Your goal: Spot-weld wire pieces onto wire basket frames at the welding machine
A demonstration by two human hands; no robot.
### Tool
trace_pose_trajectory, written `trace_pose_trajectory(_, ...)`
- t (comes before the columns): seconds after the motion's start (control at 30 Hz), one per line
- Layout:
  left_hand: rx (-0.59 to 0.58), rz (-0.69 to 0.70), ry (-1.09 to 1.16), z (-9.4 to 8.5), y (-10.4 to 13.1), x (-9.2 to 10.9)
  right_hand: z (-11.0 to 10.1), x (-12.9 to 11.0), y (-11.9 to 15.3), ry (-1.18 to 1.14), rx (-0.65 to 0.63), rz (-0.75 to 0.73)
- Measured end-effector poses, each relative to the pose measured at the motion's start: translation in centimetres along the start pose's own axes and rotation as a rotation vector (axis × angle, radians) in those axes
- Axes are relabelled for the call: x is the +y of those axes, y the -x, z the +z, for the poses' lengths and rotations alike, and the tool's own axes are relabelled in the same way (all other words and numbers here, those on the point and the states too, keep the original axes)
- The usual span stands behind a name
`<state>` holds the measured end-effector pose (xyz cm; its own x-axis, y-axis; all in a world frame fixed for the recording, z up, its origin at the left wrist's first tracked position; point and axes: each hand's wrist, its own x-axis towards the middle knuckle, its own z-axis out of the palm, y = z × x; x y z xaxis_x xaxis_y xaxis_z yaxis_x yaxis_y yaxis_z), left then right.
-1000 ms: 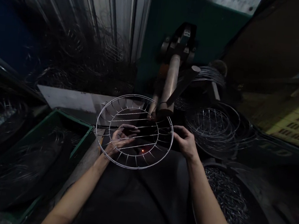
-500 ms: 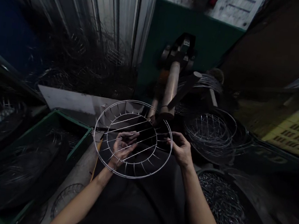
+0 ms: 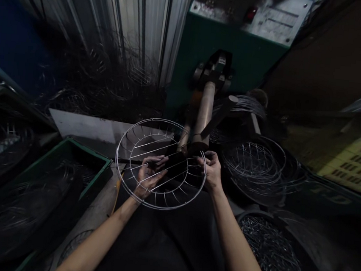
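Note:
A round wire basket (image 3: 157,209) with two rim rings, short ribs and parallel bars across its middle is held up in front of the machine's metal rods (image 3: 206,108). My left hand (image 3: 151,175) is under the basket, seen through the bars, its fingers spread and the wire rim crossing near the wrist. At the right rim, my right hand (image 3: 209,169) has its fingers closed around the wire. The basket's far right edge lies close to the ends of the rods.
A green machine (image 3: 233,47) with a red light stands ahead. Wire baskets (image 3: 254,159) are piled at right, above a tub of small metal pieces (image 3: 268,246). A green crate (image 3: 68,141) is at left, a yellow crate (image 3: 359,165) at far right.
My right hand has moved left and slightly up, and its fingers have closed on the rim. The basket has shifted slightly up in view. The machine appears lower, with its red light now visible.

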<state>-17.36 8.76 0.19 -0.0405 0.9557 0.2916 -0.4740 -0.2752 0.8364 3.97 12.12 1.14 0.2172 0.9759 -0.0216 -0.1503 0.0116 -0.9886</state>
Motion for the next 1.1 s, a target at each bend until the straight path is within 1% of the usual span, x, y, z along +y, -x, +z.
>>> trace_pose_trajectory(0.2, 0.013, -0.019, 0.005, 0.1, -0.8, -0.6, 1.2, -0.7, -0.4, -0.036, 0.030, 0.008)
trace_pose_trajectory(0.4, 0.020, -0.026, 0.023, 0.1, -0.9, -0.7, 1.6, -1.5, -0.2, 0.000, 0.049, -0.012)
trace_pose_trajectory(0.53, 0.029, -0.047, 0.035, -0.1, -0.6, -1.0, 1.3, -1.0, -0.1, 0.009, 0.051, -0.019)
trace_pose_trajectory(0.67, 0.030, -0.073, 0.039, -0.8, -0.4, -1.5, 1.0, 0.3, 0.1, -0.006, 0.050, -0.039)
trace_pose_trajectory(0.73, 0.034, -0.082, 0.023, -1.3, -0.6, -1.7, 1.1, 0.6, 0.1, -0.019, 0.052, -0.040)
trace_pose_trajectory(0.8, 0.039, -0.074, 0.004, -1.5, -0.8, -1.6, 1.5, 0.5, 0.0, -0.038, 0.051, -0.041)
trace_pose_trajectory(0.87, 0.043, -0.044, -0.006, -1.5, -1.0, -1.3, 1.9, -0.1, 0.0, -0.049, 0.045, -0.039)
trace_pose_trajectory(1.0, 0.043, -0.004, -0.047, -0.8, -0.8, -0.5, 2.5, -1.2, 0.3, -0.028, 0.039, -0.021)
trace_pose_trajectory(1.1, 0.030, 0.008, -0.036, -0.4, -0.6, -0.4, 2.2, -1.1, 0.3, -0.017, 0.057, -0.023)
